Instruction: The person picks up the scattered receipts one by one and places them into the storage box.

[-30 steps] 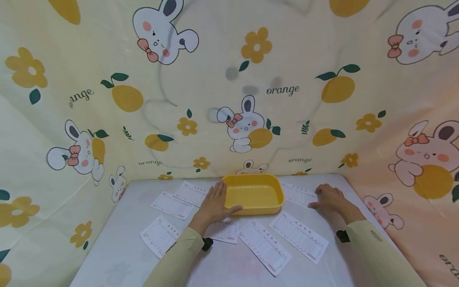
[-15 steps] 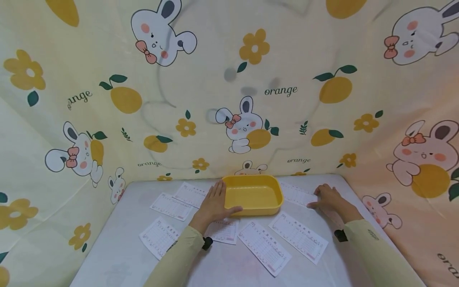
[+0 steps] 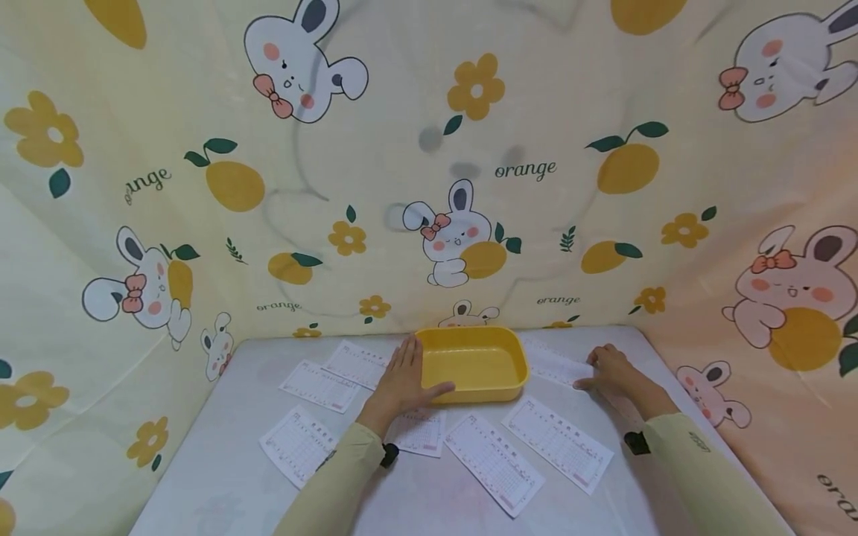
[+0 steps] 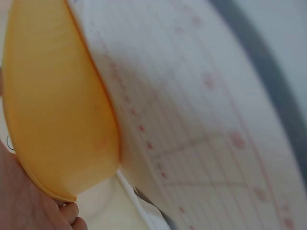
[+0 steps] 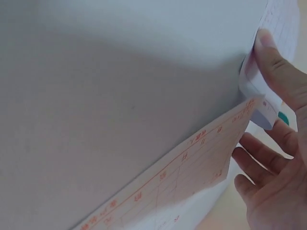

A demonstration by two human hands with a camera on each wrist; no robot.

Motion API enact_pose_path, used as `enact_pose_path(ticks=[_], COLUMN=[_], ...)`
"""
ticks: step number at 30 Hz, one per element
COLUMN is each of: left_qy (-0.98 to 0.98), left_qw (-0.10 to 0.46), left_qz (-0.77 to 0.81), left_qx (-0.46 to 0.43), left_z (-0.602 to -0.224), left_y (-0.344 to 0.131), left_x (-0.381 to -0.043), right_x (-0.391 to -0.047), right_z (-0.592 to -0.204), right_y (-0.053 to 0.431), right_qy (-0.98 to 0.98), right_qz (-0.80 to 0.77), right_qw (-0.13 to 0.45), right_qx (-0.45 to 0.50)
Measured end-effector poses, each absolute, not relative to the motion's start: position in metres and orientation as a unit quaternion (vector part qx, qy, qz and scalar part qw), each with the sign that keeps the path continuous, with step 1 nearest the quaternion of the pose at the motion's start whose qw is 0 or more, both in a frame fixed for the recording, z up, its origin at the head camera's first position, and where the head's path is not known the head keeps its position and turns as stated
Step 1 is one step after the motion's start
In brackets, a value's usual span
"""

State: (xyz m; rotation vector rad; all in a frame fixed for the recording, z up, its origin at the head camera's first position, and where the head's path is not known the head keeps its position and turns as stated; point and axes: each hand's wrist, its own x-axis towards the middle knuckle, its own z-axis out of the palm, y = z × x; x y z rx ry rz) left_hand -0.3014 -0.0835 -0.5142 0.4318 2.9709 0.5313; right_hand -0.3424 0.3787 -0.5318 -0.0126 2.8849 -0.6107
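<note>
A shallow yellow plastic tray (image 3: 472, 393) stands at the table's far edge. My left hand (image 3: 401, 383) lies against its left side, fingers straight along the wall and thumb spread by the front; the left wrist view shows the tray wall (image 4: 57, 96) close up. To the right of the tray is a thin printed paper slip (image 3: 553, 365). My right hand (image 3: 620, 378) pinches the right end of that slip. In the right wrist view the thumb presses the slip (image 5: 288, 28), whose end curls up toward the fingers.
Several more printed slips lie about the white table (image 3: 221, 447): two overlap left of the tray, one slip (image 3: 298, 443) is at the near left, one is partly under my left arm, and two slips (image 3: 496, 461) lie in front. A patterned cloth (image 3: 375, 149) hangs around the table.
Both hands keep nearly the same places. At my right hand, the end of the slip looks slightly more bent up. The tray and other slips stay put.
</note>
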Motion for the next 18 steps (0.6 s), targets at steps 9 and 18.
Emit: enact_pose_path(ticks=[9, 18], left_qy=[0.970, 0.975], left_qw=[0.041, 0.039], left_qz=[0.188, 0.163], left_qx=[0.148, 0.144], left_z=[-0.5170, -0.5151], left_y=[-0.0842, -0.0828], left_x=[-0.3003, -0.3015], right_x=[-0.3368, -0.3335], right_z=[-0.5271, -0.5327], right_y=[0.3725, 0.3695], right_qy=[0.977, 0.964], right_qz=[-0.203, -0.261], right_qw=[0.062, 0.040], right_qx=[-0.028, -0.028])
